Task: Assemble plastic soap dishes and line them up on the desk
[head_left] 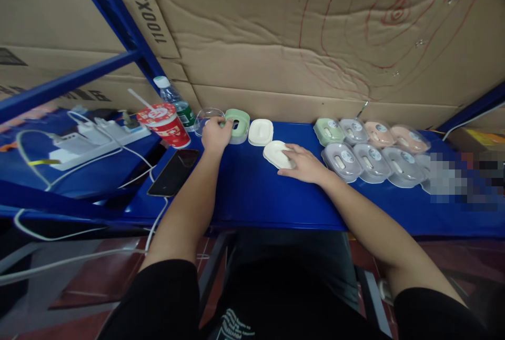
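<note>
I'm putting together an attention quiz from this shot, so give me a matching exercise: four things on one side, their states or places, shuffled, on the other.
Things:
1. Red cup
2. Phone
3. Power strip
4. Green piece

States or places:
A. Has white chargers plugged in
B. At the fingers of the left hand
C. Has a straw sticking out of its top
D. Lies flat, dark screen up

Right pairs: 1-C, 2-D, 3-A, 4-B
</note>
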`<state>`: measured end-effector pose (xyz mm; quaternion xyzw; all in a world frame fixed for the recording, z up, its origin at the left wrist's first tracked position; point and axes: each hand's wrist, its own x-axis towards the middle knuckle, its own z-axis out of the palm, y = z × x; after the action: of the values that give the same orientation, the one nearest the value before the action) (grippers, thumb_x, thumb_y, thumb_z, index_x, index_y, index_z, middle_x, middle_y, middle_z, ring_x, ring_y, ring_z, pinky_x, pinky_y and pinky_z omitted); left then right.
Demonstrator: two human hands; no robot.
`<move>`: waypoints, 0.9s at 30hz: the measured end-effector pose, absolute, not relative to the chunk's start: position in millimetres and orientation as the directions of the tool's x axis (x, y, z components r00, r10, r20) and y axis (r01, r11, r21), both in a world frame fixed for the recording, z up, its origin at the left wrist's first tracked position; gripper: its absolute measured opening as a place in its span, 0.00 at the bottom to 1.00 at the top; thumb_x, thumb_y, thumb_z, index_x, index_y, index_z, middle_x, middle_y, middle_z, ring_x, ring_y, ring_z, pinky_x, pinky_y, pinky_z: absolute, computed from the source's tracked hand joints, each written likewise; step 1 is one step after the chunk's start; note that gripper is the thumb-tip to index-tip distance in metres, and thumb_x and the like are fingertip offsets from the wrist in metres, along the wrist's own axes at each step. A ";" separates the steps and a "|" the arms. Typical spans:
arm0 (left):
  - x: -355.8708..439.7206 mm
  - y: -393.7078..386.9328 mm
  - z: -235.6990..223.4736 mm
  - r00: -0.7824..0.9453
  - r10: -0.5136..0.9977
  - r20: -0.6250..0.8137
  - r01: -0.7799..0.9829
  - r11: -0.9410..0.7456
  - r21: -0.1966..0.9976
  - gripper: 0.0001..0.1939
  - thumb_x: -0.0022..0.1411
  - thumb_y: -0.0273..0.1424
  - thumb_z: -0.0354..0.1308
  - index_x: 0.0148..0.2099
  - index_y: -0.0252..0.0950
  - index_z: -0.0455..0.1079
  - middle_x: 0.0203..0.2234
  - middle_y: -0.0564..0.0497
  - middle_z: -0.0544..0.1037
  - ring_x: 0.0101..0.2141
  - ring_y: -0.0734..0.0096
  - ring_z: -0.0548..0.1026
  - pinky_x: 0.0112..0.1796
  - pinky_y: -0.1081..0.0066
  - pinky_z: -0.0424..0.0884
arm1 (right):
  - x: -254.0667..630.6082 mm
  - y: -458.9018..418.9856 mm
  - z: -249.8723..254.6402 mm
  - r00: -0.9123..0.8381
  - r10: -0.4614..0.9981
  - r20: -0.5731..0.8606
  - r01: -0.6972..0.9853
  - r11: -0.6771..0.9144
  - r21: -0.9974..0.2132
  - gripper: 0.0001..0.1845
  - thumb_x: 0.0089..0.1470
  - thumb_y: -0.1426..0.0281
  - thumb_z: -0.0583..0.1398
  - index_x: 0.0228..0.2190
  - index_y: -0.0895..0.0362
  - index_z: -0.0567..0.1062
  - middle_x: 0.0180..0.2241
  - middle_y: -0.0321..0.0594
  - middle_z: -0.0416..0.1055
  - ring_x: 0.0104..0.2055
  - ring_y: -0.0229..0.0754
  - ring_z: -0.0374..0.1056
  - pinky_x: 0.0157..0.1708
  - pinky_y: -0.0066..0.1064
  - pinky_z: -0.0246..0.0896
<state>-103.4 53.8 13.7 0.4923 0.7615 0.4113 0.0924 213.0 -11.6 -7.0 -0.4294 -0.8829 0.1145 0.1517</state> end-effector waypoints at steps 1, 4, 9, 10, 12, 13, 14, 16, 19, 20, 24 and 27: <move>-103.6 53.8 13.4 -0.488 0.835 0.253 0.680 0.183 0.710 0.18 0.65 0.44 0.63 0.49 0.37 0.78 0.49 0.37 0.83 0.53 0.43 0.79 0.56 0.47 0.71 | 213.2 -12.5 -5.7 -0.590 0.792 0.158 0.725 0.606 -0.328 0.40 0.55 0.49 0.71 0.63 0.54 0.75 0.70 0.55 0.63 0.70 0.68 0.62 0.67 0.62 0.59; -102.4 52.6 13.5 -0.466 0.835 0.294 0.704 0.149 0.694 0.19 0.65 0.44 0.64 0.52 0.36 0.76 0.53 0.36 0.80 0.55 0.42 0.77 0.58 0.47 0.71 | 213.4 -14.4 -2.1 -0.591 0.794 0.140 0.735 0.602 -0.312 0.43 0.53 0.52 0.72 0.66 0.54 0.72 0.71 0.55 0.62 0.71 0.67 0.61 0.68 0.62 0.58; -83.9 40.7 22.4 -0.301 0.785 0.541 0.780 -0.124 0.613 0.16 0.67 0.39 0.62 0.54 0.39 0.74 0.55 0.40 0.76 0.56 0.49 0.76 0.59 0.53 0.71 | 211.0 -14.2 1.8 -0.526 0.823 0.216 0.756 0.569 -0.325 0.35 0.55 0.56 0.71 0.61 0.54 0.77 0.63 0.52 0.74 0.63 0.63 0.71 0.63 0.58 0.65; -78.0 37.3 24.8 -0.254 0.779 0.573 0.794 -0.170 0.584 0.14 0.68 0.39 0.61 0.53 0.39 0.75 0.54 0.41 0.77 0.55 0.50 0.76 0.58 0.54 0.71 | 210.5 -14.0 2.4 -0.502 0.830 0.244 0.760 0.558 -0.333 0.34 0.55 0.55 0.71 0.59 0.55 0.78 0.60 0.52 0.76 0.61 0.63 0.73 0.62 0.56 0.67; -66.0 30.7 28.3 -0.172 0.759 0.628 0.817 -0.246 0.521 0.13 0.69 0.39 0.60 0.51 0.39 0.76 0.51 0.43 0.79 0.53 0.54 0.77 0.56 0.57 0.72 | 209.8 -13.7 3.1 -0.440 0.845 0.305 0.770 0.530 -0.356 0.31 0.55 0.54 0.71 0.56 0.56 0.80 0.56 0.50 0.79 0.58 0.61 0.75 0.61 0.54 0.68; -60.2 27.7 29.1 -0.127 0.754 0.645 0.823 -0.282 0.493 0.13 0.69 0.38 0.60 0.51 0.39 0.76 0.49 0.44 0.80 0.52 0.56 0.78 0.55 0.59 0.73 | 209.7 -13.6 3.4 -0.401 0.853 0.335 0.775 0.511 -0.372 0.30 0.55 0.54 0.70 0.55 0.55 0.80 0.55 0.50 0.80 0.57 0.60 0.75 0.60 0.54 0.69; -54.7 25.0 28.9 -0.072 0.759 0.647 0.823 -0.321 0.469 0.13 0.69 0.37 0.59 0.51 0.38 0.76 0.47 0.44 0.81 0.51 0.57 0.79 0.54 0.60 0.73 | 209.7 -13.5 3.5 -0.360 0.860 0.362 0.779 0.490 -0.391 0.29 0.56 0.53 0.70 0.55 0.55 0.81 0.54 0.49 0.80 0.57 0.59 0.75 0.60 0.54 0.69; -43.8 19.4 26.1 0.079 0.799 0.597 0.804 -0.404 0.435 0.13 0.69 0.36 0.59 0.52 0.37 0.77 0.41 0.46 0.83 0.46 0.60 0.80 0.50 0.63 0.74 | 210.0 -13.1 3.3 -0.282 0.868 0.410 0.777 0.457 -0.433 0.29 0.56 0.52 0.70 0.54 0.55 0.81 0.54 0.49 0.80 0.57 0.59 0.75 0.58 0.53 0.70; -26.7 9.1 16.8 0.353 0.820 0.451 0.735 -0.541 0.409 0.16 0.68 0.34 0.60 0.56 0.39 0.76 0.35 0.51 0.85 0.39 0.65 0.82 0.43 0.67 0.75 | 210.5 -11.6 1.3 -0.203 0.859 0.470 0.750 0.444 -0.490 0.30 0.58 0.51 0.68 0.53 0.57 0.81 0.51 0.50 0.81 0.56 0.60 0.75 0.58 0.53 0.71; -20.8 5.2 13.4 0.436 0.799 0.414 0.699 -0.590 0.403 0.18 0.67 0.33 0.60 0.57 0.40 0.76 0.34 0.52 0.85 0.37 0.66 0.82 0.41 0.68 0.75 | 210.5 -10.8 0.2 -0.185 0.854 0.487 0.739 0.448 -0.504 0.30 0.58 0.50 0.68 0.53 0.57 0.81 0.51 0.50 0.81 0.56 0.60 0.75 0.58 0.53 0.70; -2.4 -8.5 6.4 0.543 0.754 0.370 0.633 -0.657 0.410 0.26 0.66 0.34 0.63 0.65 0.39 0.70 0.41 0.49 0.86 0.37 0.65 0.83 0.43 0.65 0.76 | 210.1 -7.3 -4.9 -0.159 0.840 0.519 0.689 0.471 -0.551 0.30 0.61 0.46 0.64 0.54 0.55 0.80 0.53 0.50 0.80 0.58 0.59 0.75 0.60 0.54 0.69; -1.1 -10.4 10.9 0.430 0.817 0.384 0.713 -0.568 0.411 0.32 0.62 0.45 0.70 0.64 0.39 0.70 0.51 0.44 0.84 0.45 0.57 0.83 0.47 0.61 0.76 | 209.6 -6.3 -7.0 -0.206 0.824 0.528 0.632 0.524 -0.571 0.34 0.64 0.44 0.60 0.59 0.54 0.76 0.59 0.51 0.76 0.63 0.58 0.71 0.63 0.55 0.67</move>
<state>-1.1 -10.4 10.9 0.8404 0.4550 0.2793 0.0933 209.6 -6.3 -7.0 -0.4742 -0.7678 0.1155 0.4151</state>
